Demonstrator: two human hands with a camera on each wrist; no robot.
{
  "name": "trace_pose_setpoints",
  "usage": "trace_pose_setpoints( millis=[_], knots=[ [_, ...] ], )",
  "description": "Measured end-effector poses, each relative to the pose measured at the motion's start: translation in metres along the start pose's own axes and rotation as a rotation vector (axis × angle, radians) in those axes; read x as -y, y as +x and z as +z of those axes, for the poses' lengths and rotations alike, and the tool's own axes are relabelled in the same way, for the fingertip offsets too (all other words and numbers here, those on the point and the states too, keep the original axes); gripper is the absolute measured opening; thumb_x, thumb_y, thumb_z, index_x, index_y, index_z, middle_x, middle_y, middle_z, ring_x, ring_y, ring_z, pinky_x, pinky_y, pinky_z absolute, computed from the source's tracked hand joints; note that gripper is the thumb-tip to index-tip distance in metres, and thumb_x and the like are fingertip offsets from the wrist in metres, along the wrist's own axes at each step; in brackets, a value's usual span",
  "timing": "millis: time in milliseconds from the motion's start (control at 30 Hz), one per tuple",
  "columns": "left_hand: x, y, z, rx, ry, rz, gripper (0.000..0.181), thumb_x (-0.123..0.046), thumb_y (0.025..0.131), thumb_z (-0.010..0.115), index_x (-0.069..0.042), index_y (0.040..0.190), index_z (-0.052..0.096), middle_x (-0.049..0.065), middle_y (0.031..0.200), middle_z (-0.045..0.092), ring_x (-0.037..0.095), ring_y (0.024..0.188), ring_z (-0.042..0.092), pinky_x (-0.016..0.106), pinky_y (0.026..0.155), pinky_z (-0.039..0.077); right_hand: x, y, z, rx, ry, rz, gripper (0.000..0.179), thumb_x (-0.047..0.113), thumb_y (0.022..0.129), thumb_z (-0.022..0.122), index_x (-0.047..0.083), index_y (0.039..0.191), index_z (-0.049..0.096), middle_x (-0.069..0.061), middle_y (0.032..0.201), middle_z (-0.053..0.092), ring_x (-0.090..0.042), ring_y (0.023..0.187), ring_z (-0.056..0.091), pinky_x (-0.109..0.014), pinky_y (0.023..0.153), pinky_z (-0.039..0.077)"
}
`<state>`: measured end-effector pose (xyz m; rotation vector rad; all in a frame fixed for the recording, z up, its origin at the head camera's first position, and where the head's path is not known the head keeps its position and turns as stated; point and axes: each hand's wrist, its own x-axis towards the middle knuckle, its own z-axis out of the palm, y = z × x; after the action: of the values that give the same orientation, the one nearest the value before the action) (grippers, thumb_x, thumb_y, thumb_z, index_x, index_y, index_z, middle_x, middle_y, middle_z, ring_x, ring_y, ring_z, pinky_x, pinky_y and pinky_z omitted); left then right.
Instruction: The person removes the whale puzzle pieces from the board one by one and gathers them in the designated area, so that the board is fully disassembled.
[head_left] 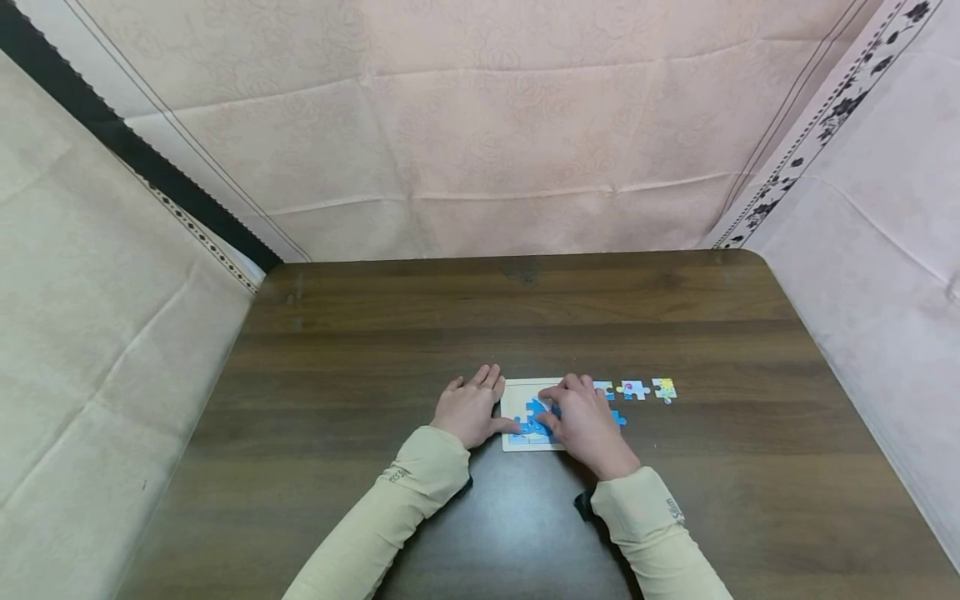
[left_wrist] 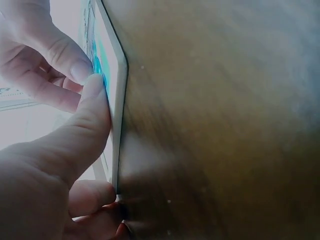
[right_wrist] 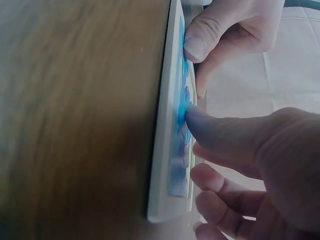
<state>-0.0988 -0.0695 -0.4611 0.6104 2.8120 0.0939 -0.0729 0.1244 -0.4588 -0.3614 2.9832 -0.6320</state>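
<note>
A jigsaw puzzle in a white frame board (head_left: pixel 513 387) lies on the table, with blue pieces (head_left: pixel 536 422) filling part of it. My left hand (head_left: pixel 468 410) lies at the board's left edge with fingers spread. Its thumb (left_wrist: pixel 87 112) rests on the board's lower left, over the puzzle. Above the board's right half is my right hand (head_left: pixel 588 422); its thumb (right_wrist: pixel 220 130) touches the puzzle surface and the index finger lies bent a little apart from it. No piece can be made out in its fingers. The hand covers much of the board's right side.
To the right of the board lie loose puzzle pieces, among them a blue and white piece (head_left: pixel 633 389) and a yellow and green piece (head_left: pixel 664 389). All this is on a brown wooden table (head_left: pixel 375 333). Pale cloth (head_left: pixel 487 150) hangs behind and at both sides.
</note>
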Motion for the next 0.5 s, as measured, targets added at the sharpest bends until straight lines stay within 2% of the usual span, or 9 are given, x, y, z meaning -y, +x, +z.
trace_pose_setpoints(
  millis=[200, 500],
  knots=[
    [0.0, 0.0006, 0.001, -0.003, 0.006, 0.005, 0.089, -0.07, 0.083, 0.056, -0.013, 0.149, 0.04, 0.004, 0.156, 0.031, 0.018, 0.144, 0.027, 0.048, 0.11, 0.031, 0.0036, 0.0014, 0.0006, 0.003, -0.023, -0.006, 0.032, 0.027, 0.084, 0.079, 0.01, 0.11, 0.075, -0.007, 0.099, 0.06, -0.025, 0.09, 0.047, -0.041, 0.077, 0.043],
    [0.0007, 0.0002, 0.0018, 0.003, -0.002, -0.002, 0.089, -0.07, 0.083, 0.056, -0.013, 0.15, 0.039, 0.004, 0.157, 0.03, 0.018, 0.144, 0.026, 0.049, 0.111, 0.031, 0.0092, 0.0057, 0.0014, 0.026, -0.039, 0.031, 0.029, 0.025, 0.082, 0.08, 0.009, 0.105, 0.076, -0.007, 0.096, 0.059, -0.025, 0.09, 0.046, -0.042, 0.078, 0.044]
  ],
)
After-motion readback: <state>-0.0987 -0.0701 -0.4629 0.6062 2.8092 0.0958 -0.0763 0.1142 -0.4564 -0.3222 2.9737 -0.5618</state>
